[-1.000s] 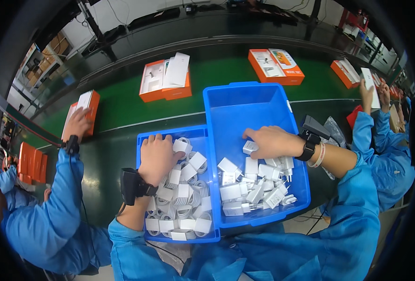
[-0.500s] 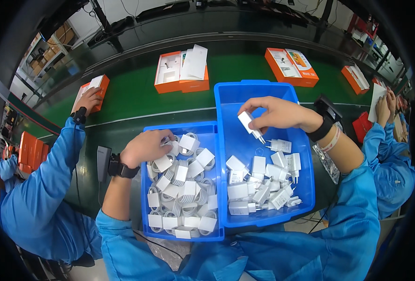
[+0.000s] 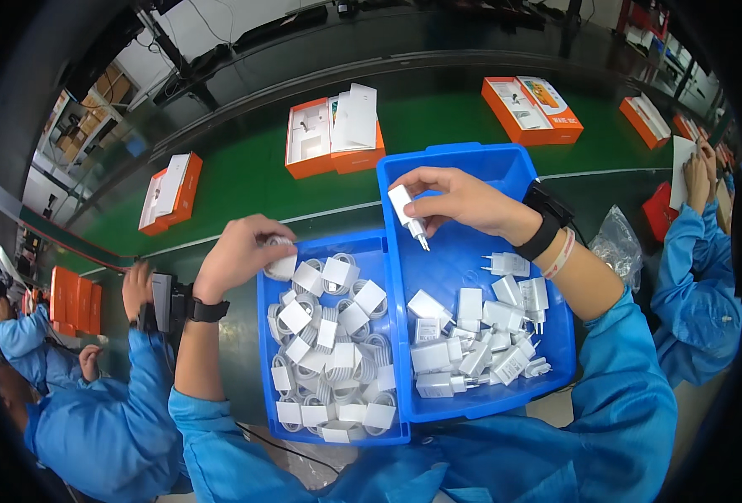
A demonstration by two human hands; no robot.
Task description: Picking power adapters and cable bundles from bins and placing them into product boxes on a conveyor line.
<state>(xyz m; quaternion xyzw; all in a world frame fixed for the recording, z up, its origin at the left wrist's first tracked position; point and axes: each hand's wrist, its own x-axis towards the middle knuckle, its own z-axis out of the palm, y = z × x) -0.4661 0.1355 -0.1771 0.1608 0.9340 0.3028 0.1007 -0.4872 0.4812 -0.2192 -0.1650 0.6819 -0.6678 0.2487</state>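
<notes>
Two blue bins stand side by side before me. The left bin point(image 3: 262, 360) holds many coiled white cables point(image 3: 327, 331), each wrapped with a white paper band. White charger plugs point(image 3: 471, 352) lie heaped in the near part of the right bin point(image 3: 471, 409). Above the left bin's far left corner, my left hand point(image 3: 241, 251) is closed on a coiled cable point(image 3: 280, 261). My right hand point(image 3: 459, 201) pinches a white charger plug point(image 3: 406, 210) over the far end of the right bin, its prongs pointing down.
On the green belt point(image 3: 253, 201) beyond sit open orange boxes: one point(image 3: 330, 134) ahead, one point(image 3: 532, 111) right of it, one point(image 3: 170, 193) at left, one point(image 3: 646, 120) far right. Co-workers in blue sit at both sides point(image 3: 103, 411) point(image 3: 698, 277). A clear plastic bag point(image 3: 618, 247) lies right of the bins.
My left hand has lifted a coiled cable from the left bin. My right hand, with the charger plug, has shifted left. The left co-worker's hand has withdrawn from the orange box.
</notes>
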